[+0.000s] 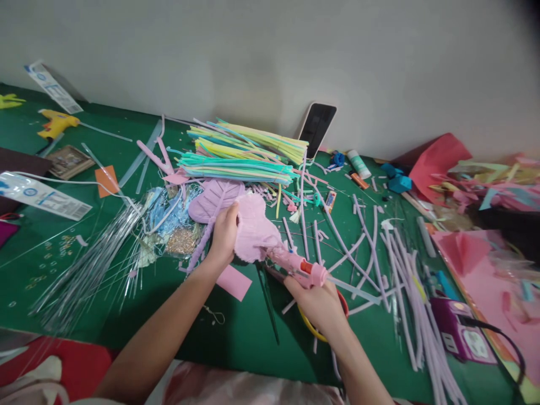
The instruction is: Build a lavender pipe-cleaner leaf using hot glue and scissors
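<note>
A pale pink fuzzy shape [255, 228] is held up over the green table by my left hand [225, 233], whose fingers are closed on its left edge. My right hand [318, 304] is wrapped round a pink glue gun [297, 265]. The gun's tip points left, at the lower right part of the pink shape; whether it touches cannot be made out. Behind my left hand lies a lilac leaf-like piece [215, 199] with a fuzzy stem. Below the pink shape is a flat pink card [234, 282].
Bundled coloured pipe cleaners [240, 169] lie at the back, before a leaning phone [317, 126]. Silver wires [90, 264] spread at left, near a yellow glue gun [57, 124]. Lilac stems [409, 304] and a purple device [459, 332] lie right. A yellow ring [310, 324] sits under my right hand.
</note>
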Action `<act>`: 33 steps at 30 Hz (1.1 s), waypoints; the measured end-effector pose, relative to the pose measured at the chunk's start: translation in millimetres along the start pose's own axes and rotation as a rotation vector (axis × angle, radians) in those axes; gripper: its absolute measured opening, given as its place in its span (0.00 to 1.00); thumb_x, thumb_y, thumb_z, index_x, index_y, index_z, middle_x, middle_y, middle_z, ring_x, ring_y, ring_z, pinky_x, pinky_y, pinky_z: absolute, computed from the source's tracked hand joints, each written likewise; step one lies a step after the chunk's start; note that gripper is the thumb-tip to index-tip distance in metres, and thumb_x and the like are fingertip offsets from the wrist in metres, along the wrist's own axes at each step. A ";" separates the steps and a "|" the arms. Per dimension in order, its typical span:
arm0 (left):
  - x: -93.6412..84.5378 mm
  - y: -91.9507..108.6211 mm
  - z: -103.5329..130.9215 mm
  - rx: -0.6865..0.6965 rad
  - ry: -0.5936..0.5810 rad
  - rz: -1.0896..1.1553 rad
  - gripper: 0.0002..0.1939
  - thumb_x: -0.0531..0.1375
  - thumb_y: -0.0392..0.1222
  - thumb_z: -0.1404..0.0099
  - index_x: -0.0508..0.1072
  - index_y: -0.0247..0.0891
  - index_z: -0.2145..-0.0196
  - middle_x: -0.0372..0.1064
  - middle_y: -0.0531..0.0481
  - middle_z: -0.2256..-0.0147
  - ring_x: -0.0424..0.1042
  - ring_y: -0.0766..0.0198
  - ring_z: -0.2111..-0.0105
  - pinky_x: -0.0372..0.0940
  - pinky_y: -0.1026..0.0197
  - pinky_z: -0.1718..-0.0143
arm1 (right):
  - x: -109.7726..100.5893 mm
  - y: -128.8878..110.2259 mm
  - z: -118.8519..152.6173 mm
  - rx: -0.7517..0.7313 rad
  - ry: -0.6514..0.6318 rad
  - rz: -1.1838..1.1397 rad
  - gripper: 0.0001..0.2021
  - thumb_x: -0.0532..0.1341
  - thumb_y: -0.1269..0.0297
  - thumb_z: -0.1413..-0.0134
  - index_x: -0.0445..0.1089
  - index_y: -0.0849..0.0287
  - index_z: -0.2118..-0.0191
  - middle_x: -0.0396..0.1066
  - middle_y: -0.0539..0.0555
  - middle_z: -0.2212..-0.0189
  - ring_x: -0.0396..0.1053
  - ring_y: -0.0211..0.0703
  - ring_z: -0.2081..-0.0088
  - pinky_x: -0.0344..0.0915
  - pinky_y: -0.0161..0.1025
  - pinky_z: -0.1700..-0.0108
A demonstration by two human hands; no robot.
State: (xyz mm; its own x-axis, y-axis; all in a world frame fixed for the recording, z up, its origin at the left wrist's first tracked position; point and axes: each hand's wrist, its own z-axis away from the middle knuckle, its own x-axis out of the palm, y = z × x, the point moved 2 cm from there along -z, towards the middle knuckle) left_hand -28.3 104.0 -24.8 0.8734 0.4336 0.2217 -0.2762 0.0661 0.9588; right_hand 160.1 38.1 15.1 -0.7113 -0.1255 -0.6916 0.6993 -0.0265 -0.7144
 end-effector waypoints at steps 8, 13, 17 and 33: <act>-0.9 -2.4 -0.2 -0.006 -0.022 -0.001 0.15 0.57 0.50 0.36 0.64 0.40 0.77 0.60 0.57 0.80 0.64 0.63 0.74 0.59 0.62 0.71 | -1.8 -2.5 1.9 0.091 -0.059 -0.166 0.09 0.54 0.60 0.55 0.61 0.53 0.81 0.60 0.46 0.85 0.59 0.39 0.80 0.58 0.36 0.75; 0.2 -1.2 0.6 -0.012 -0.018 0.004 0.14 0.57 0.51 0.37 0.65 0.40 0.76 0.65 0.55 0.78 0.68 0.61 0.71 0.61 0.62 0.69 | -0.1 -0.8 -1.4 0.042 0.002 -0.054 0.09 0.53 0.59 0.54 0.60 0.54 0.80 0.64 0.47 0.82 0.63 0.41 0.77 0.60 0.38 0.70; 0.6 -1.2 0.7 -0.013 -0.037 0.006 0.14 0.56 0.51 0.36 0.67 0.39 0.74 0.68 0.53 0.75 0.70 0.60 0.69 0.63 0.61 0.67 | 1.7 -2.9 -4.5 0.038 -0.016 -0.043 0.07 0.52 0.62 0.56 0.59 0.53 0.80 0.63 0.47 0.82 0.62 0.39 0.78 0.59 0.36 0.73; -0.1 -0.5 1.6 -0.019 0.021 -0.011 0.15 0.57 0.48 0.35 0.64 0.40 0.77 0.59 0.57 0.79 0.60 0.65 0.76 0.56 0.63 0.72 | 9.2 -2.2 -5.4 0.192 -0.026 -0.166 0.05 0.55 0.62 0.58 0.57 0.52 0.78 0.60 0.44 0.82 0.60 0.39 0.79 0.60 0.36 0.74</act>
State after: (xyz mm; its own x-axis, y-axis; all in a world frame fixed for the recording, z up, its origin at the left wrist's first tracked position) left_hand -27.6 102.5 -25.0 0.8681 0.4513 0.2069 -0.2743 0.0885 0.9576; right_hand 151.6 42.3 9.8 -0.8171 -0.1290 -0.5618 0.5756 -0.2364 -0.7828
